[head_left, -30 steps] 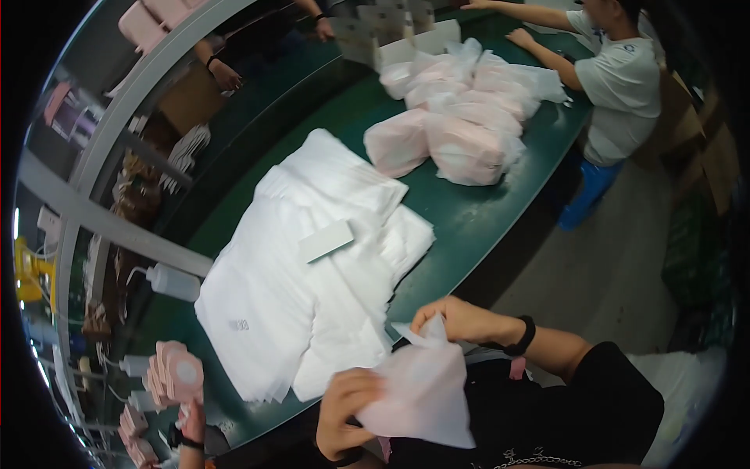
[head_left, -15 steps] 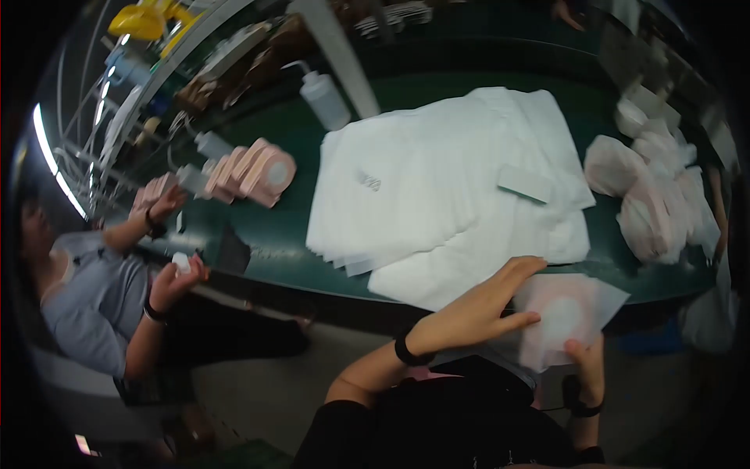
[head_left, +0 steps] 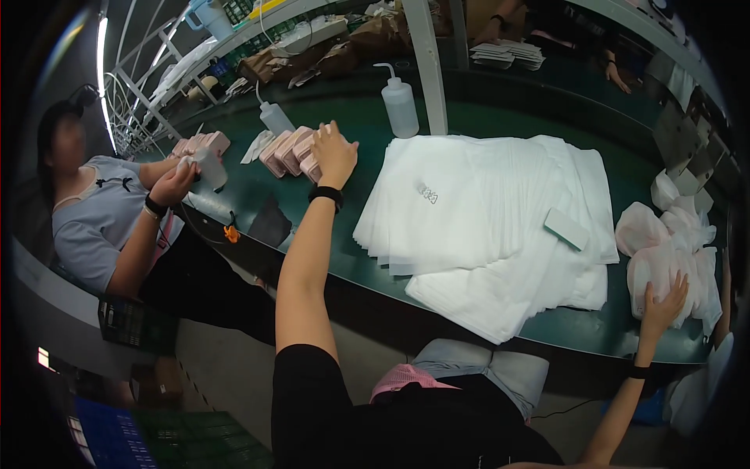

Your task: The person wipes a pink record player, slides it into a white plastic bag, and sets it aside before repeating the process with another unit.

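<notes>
On the left, my left hand (head_left: 334, 156) reaches to the near end of a row of pink, block-like pieces (head_left: 289, 151). Its fingers are spread over the end piece, the thumb held apart; the hand hides most of that piece. At the far right, my right hand (head_left: 662, 306) lies with its fingers apart on a pink piece wrapped in thin white sheet (head_left: 652, 270). Other wrapped pieces (head_left: 678, 223) are heaped behind it. Between my hands is a wide fanned stack of thin white sheets (head_left: 492, 203), with a small pale block (head_left: 566, 228) on top.
Squeeze bottles (head_left: 401, 108) stand behind the stack and the pink row. A metal post (head_left: 426, 66) rises from the green table (head_left: 355, 273). To the left, a person (head_left: 109, 211) holds a white cloth and a bottle. Another person's hand (head_left: 617, 76) is at the far side.
The wrapped piece held between my hands has gone to the heap at the right with my right hand. My left hand has moved far left to the pink row. The view has shifted.
</notes>
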Motion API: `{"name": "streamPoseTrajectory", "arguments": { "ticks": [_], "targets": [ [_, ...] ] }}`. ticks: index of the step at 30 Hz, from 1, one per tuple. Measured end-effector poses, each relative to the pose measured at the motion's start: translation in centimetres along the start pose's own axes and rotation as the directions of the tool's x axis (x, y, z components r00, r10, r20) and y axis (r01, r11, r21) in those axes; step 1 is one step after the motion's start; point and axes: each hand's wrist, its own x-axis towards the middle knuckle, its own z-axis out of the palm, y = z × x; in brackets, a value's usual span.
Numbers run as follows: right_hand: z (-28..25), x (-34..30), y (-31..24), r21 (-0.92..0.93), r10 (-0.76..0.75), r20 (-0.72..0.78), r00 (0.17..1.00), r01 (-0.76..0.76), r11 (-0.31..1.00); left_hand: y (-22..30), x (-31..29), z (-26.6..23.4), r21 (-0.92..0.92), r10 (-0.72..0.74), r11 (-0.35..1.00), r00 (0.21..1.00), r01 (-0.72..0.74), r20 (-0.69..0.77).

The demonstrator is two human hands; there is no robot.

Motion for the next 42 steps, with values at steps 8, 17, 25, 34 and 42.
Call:
{"name": "streamPoseTrajectory", "arguments": {
  "ticks": [8,17,25,34,42],
  "targets": [
    [-5.9,-4.5,-1.7,0.388,0.268,-0.022,0.963,-0.239,0.890,-0.9,-4.2,-7.3,0.020,0.263,0.954,0.870,-0.298,0.416],
    [-8.8,-11.9,-10.9,0.778,0.330,0.547,0.769,-0.613,0.136,8.5,-9.8,-20.4,-0.709,0.286,0.702,0.884,0.070,0.371],
    [-12.1,-8.5,-22.3,0.525,-0.442,0.641,0.628,-0.778,-0.345,19.1,-18.8,-19.1,-0.580,0.237,-0.277,0.640,0.766,0.731],
    [-11.2,-11.3,-18.8,0.385,-0.173,0.844,0.508,-0.798,-0.463,25.1,-21.1,-22.9,-0.390,0.616,-0.152,0.396,0.908,0.681],
    [-10.8,-11.5,-18.6,0.487,-0.146,0.796,0.588,-0.764,-0.423,25.5,-21.4,-22.9,-0.515,0.639,-0.085,0.443,0.853,0.629]
  ]
}}
